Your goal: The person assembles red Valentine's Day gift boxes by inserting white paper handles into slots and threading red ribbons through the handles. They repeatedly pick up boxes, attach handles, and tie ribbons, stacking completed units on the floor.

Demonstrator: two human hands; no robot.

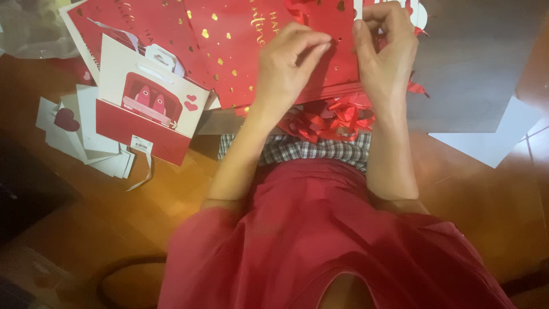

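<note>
Your left hand (289, 60) and right hand (386, 48) work at the top centre of the frame, both on the flat red paper gift bag with gold heart specks (240, 40). The left fingers (311, 43) are pinched together on the bag's face beside a small punched hole; the right fingers (366, 34) are clamped on its right edge. The bag lies flat, glossy, its lower edge running just above the crumpled red ribbon bows (334, 120). To your left, touching that bag's edge, sits the white-and-red paper gift bag with a pink picture panel (146, 106), and beyond it a loose pile of white cards with a dark heart (80, 129). Free wooden floor (474, 183) shows at lower right and lower left. A grey board (474, 63) fills the upper right, close beside your right hand, with a white sheet (497, 140) at its lower corner.
</note>
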